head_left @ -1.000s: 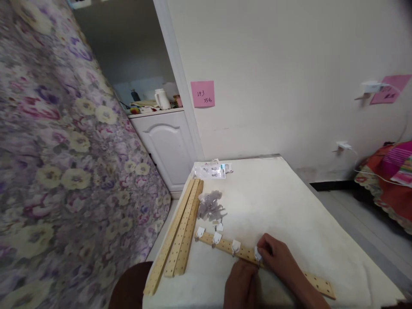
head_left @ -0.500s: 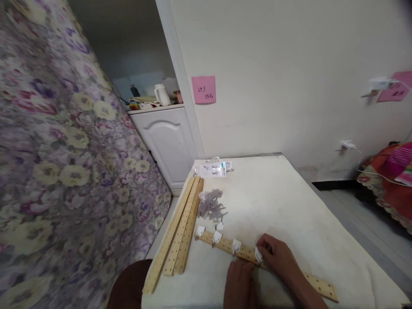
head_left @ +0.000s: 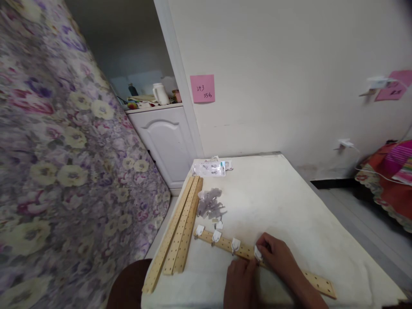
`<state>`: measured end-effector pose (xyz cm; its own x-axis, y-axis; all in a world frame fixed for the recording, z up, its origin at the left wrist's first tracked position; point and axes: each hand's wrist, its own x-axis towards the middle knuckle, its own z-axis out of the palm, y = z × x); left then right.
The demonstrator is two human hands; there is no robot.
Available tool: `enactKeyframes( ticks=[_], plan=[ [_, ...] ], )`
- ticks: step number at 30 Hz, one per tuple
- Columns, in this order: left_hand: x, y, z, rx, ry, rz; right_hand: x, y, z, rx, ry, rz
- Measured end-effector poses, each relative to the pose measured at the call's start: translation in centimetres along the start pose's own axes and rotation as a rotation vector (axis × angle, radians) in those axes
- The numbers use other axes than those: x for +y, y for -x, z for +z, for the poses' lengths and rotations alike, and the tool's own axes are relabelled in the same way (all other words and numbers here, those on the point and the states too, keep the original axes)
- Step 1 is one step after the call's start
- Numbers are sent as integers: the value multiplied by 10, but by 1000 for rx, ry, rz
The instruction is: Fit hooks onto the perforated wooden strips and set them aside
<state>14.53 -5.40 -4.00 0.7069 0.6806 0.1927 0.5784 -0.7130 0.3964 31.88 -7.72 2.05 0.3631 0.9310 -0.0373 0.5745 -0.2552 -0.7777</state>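
Observation:
A perforated wooden strip (head_left: 225, 243) lies slantwise on the table, bearing several white hooks with metal ends. My right hand (head_left: 278, 254) pinches the white hook (head_left: 258, 253) farthest right on the strip, thumb and fingers closed around it. My left hand (head_left: 238, 277) is curled against the strip's near edge, its fingertips close beneath that same hook; what exactly they grip is partly hidden. Another white hook (head_left: 235, 245) sits on the strip just left of my right hand. Two more hooks are toward the strip's left end.
Several perforated wooden strips (head_left: 180, 231) lie along the table's left side. Beside them is a pile of translucent plastic pieces (head_left: 210, 204), with a loose white hook (head_left: 219, 225) nearby. Clear packaging (head_left: 209, 168) lies at the far edge. A floral curtain (head_left: 74, 150) hangs at left.
My left fingers have shifted slightly up and right, closer to the hook in my right hand. The right hand keeps its pinch, nearly still. The view has shifted slightly.

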Motion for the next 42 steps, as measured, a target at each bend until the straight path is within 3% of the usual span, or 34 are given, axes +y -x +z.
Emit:
enactKeyframes(
  ticks=[10, 23, 42],
  plan=[
    [7, 0, -7, 6, 1, -41, 0, 0, 0, -4, 5, 12],
    [1, 2, 4, 76, 36, 23, -2, 3, -1, 6, -8, -14],
    [1, -1, 6, 54, -65, 6, 3, 1, 0, -5, -4, -10]
  ],
)
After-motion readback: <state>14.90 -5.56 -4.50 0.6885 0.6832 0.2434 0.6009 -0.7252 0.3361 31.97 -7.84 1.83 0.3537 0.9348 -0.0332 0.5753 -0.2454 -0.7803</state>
